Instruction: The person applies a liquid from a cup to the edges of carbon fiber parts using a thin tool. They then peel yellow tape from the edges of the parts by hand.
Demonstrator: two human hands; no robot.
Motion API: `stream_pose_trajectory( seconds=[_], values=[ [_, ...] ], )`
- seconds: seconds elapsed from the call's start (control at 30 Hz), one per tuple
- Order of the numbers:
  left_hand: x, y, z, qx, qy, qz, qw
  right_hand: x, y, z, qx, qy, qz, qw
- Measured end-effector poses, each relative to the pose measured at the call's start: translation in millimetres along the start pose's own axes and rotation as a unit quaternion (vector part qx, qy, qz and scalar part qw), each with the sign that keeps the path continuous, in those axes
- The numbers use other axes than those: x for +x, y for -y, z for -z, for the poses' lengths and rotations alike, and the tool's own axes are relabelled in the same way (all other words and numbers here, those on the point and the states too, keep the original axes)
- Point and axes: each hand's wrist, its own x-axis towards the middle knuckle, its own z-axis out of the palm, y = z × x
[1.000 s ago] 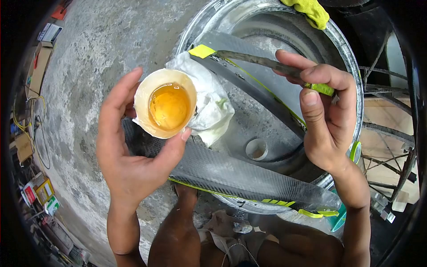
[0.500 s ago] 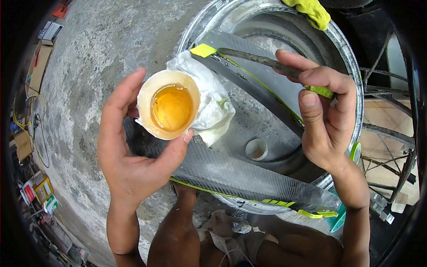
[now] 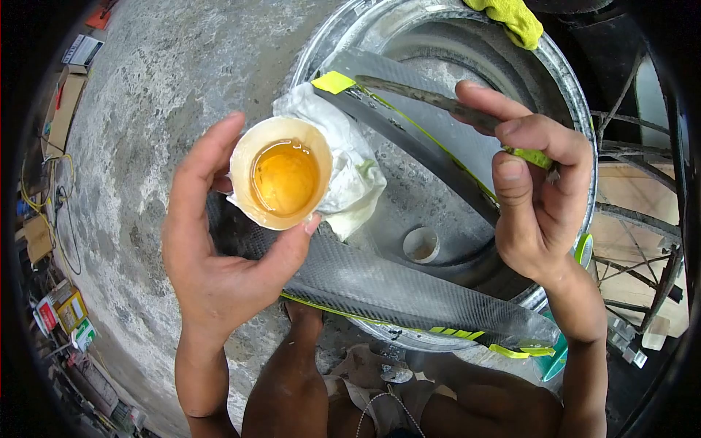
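Observation:
My left hand (image 3: 219,241) is closed around a paper cup (image 3: 244,157), tilted so its inside shows. Clear amber liquid (image 3: 285,182) sits in the bottom of it. Between the thumb and fingers of my right hand (image 3: 537,175) is a thin dark stick (image 3: 431,97) with a green end, its tip pointing left, apart from the cup. Below both hands lie two long carbon-fibre pieces (image 3: 409,277) edged in yellow-green tape. A crumpled white cloth (image 3: 358,179) rests behind the cup, partly hidden by it.
The pieces lie across a large metal wheel rim (image 3: 580,95). Inside the rim stands a small cup (image 3: 421,245). A yellow-green cloth (image 3: 515,20) hangs over its far edge. Black metal framework (image 3: 635,212) is at the right; boxes (image 3: 71,310) and cables line the left.
The cup in my left hand has shifted slightly to the right. My right hand has also moved a little to the right, still holding the stick.

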Motion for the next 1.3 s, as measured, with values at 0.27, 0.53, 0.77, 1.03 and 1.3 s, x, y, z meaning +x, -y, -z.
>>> stream_pose_trajectory(
  seconds=[0.27, 0.53, 0.77, 1.03, 1.3],
  values=[
    [-0.7, -0.2, 0.6, 0.006, 0.008, 0.0, 1.0, 0.4, -0.5, -0.1, -0.022, 0.02, -0.013, 0.999],
    [-0.8, 0.3, 0.9, 0.006, 0.011, 0.001, 1.0, -1.2, -1.1, 1.2, -0.033, 0.024, -0.004, 0.999],
    [-1.0, 0.5, 0.0, 0.0, 0.012, 0.007, 1.0, -5.7, 3.5, -0.2, -0.052, 0.024, -0.019, 0.998],
    [-0.9, 0.5, -0.8, 0.007, 0.01, 0.0, 1.0, -8.3, -0.8, -1.8, -0.052, 0.027, 0.016, 0.998],
    [-1.3, 1.1, 0.4, 0.009, 0.018, 0.003, 1.0, -6.5, 6.0, 3.6, -0.053, 0.043, 0.017, 0.998]
  ],
)
